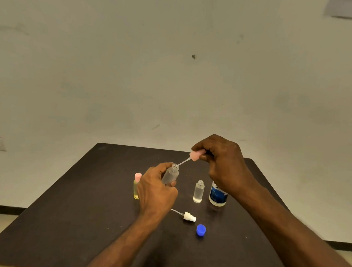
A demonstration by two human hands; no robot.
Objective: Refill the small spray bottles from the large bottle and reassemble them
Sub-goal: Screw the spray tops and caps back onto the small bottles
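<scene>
Two hands were engaged w/ one small clear spray bottle point(170, 174), held tilted above the table point(68, 219). Step in hand, as judged: reassembly, i.e. refitting the pink sprayer head point(194, 156); its dip tube point(182, 162) had the tip at the bottle's open neck. Next move calls for feeding the tube straight down, seating the head, then twisting it tight w/o spilling.

Left hand point(155, 190): fingers curled round the bottle body, firm wrap. Right hand point(220, 166): fingertips pinched closed on the pink head, remaining fingers folded.

Other items noted: second clear bottle point(198, 191) upright, uncapped, approx. centre of table; its white sprayer head point(189, 216) lying loose nearby, beside a blue cap point(201, 230). Large bottle point(218, 195) w/ blue label stood just right of it, partly hidden behind the right wrist. Yellow-filled bottle point(136, 189), pink top fitted, stood behind the left hand. Fill level in held bottle: cannot tell.
</scene>
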